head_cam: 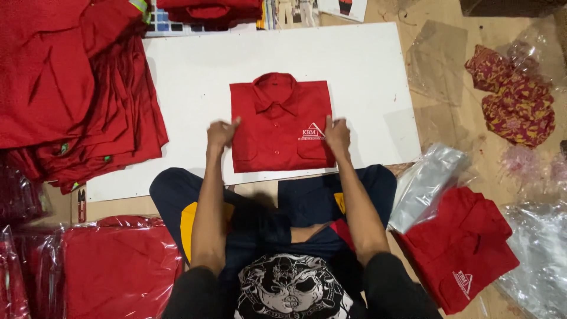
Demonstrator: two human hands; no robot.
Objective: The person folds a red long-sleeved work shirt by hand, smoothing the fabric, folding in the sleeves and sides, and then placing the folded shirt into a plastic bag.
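Your left hand [222, 134] rests on the left edge of the folded red shirt [281, 124], fingers curled with the thumb pressing onto the cloth; your right hand [337, 134] does the same at the right edge, fingers bent, pinching or pressing the fabric there. From this view you cannot tell whether either hand truly grips the cloth or only pushes on it. The shirt lies flat, collar away from you, buttoned, with a white emblem on the chest pocket side, in the middle of a white board [366, 65] on the floor.

As for wrappings: a clear plastic bag [426, 183] lies just right of your knee, partly over another folded red shirt [460, 248], which sits outside the bag as far as can be seen. At your lower left, a bagged red garment [118, 266] is sealed in shiny plastic. More crumpled clear plastic [540, 254] lies at the far right. A pile of loose red shirts [71, 94] fills the upper left, overlapping the board. A patterned red and yellow cloth [520, 100] lies at the upper right.
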